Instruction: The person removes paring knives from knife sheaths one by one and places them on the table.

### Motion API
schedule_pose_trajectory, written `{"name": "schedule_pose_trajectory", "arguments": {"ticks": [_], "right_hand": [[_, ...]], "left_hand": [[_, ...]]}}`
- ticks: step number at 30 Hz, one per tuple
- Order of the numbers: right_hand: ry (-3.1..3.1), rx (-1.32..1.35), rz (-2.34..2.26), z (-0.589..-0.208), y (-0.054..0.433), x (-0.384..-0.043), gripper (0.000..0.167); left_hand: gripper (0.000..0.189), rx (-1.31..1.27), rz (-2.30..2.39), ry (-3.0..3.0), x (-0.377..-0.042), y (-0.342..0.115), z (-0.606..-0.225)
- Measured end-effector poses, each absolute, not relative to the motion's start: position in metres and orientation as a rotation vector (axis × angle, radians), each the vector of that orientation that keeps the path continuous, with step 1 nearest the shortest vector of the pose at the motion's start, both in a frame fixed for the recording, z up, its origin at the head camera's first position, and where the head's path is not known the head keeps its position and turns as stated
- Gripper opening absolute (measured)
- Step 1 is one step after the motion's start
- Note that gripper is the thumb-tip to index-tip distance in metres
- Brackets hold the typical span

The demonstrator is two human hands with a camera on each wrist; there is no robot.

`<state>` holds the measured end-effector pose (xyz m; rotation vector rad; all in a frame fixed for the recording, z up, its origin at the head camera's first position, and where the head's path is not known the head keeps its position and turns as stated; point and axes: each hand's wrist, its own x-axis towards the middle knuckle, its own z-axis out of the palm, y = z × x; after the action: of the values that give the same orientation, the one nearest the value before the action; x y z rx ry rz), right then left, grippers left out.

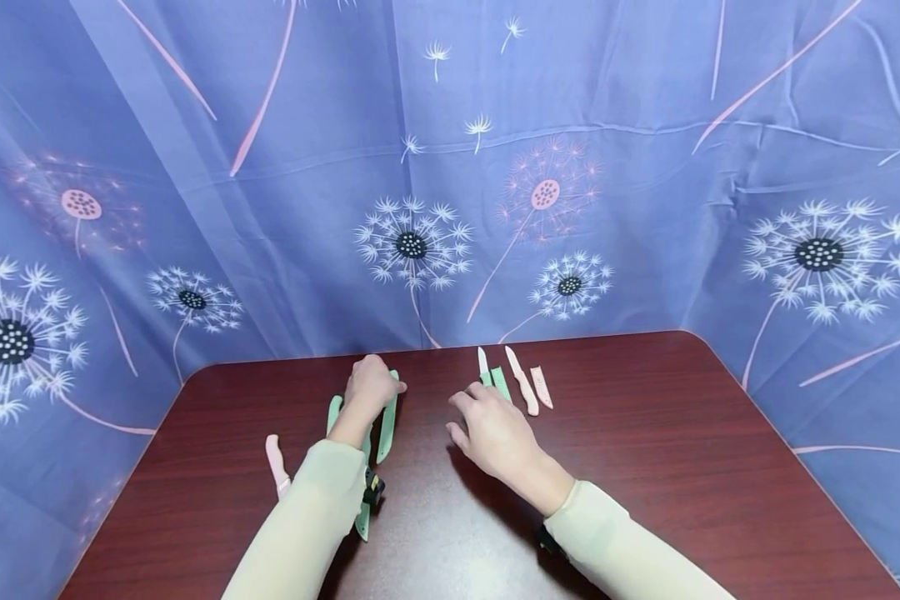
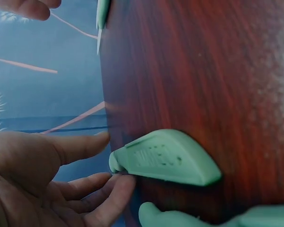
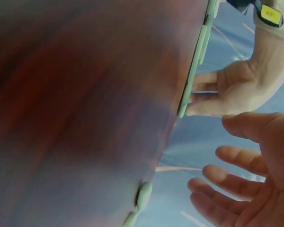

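Left hand (image 1: 370, 390) outstretched, fingers loose, unclenched at one end of green sheath (image 2: 173, 158); right hand (image 1: 497, 432) hovers, fingers relaxed. Reddish-brown tabletop (image 1: 645, 467) below both hands; blue dandelion-print curtain (image 1: 307, 225) beyond.

You have a blue cloth (image 1: 307, 233) hanging behind the desk (image 1: 682, 442) and along both its sides, with folds and a crease running across it. On it you see printed white dandelions with dark centres, a large one (image 1: 818, 254) at the right, plus pink flower heads and pink stems. Your desk is reddish-brown, grained and glossy, its far corners rounded, with glare near the front.
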<state>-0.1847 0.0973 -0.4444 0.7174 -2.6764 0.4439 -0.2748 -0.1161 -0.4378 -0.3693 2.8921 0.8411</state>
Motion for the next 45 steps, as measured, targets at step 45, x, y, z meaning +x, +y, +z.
{"name": "schedule_pose_trajectory", "arguments": {"ticks": [45], "right_hand": [[-2.407,0.058,2.857,-0.468,0.056,-0.220,0.033]], "left_hand": [[0.038,-0.452,1.808,2.134,-0.278,-0.135,-0.449]]}}
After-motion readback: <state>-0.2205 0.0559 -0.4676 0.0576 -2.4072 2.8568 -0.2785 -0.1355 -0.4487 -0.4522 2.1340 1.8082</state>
